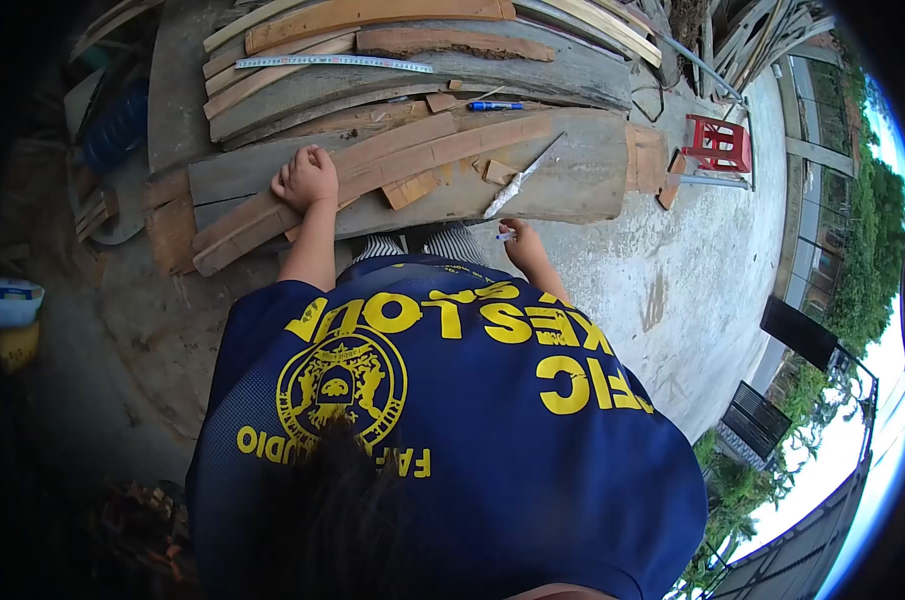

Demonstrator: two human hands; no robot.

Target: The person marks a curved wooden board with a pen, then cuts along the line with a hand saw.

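My left hand (307, 180) has its fingers curled over a long, slightly curved wooden strip (237, 236), near its left end. Dark cross lines mark parts of the strip. My right hand (519, 243) is beside the near edge of a broad wooden board (582, 180), closed on a slim white-and-blue pen (505, 236). Just beyond this hand lies a pointed blade with a white wrapped handle (506, 195). A small wood block (498, 172) sits to the left of that handle. Farther back rests a blue marker (495, 105).
Several curved wooden pieces lie at the back, with a white ruler (332, 62) across them. A red plastic stool (717, 145) stands on the concrete floor (672, 290) to the right. At the left are a blue container (117, 125) and a white-and-yellow bag (14, 315).
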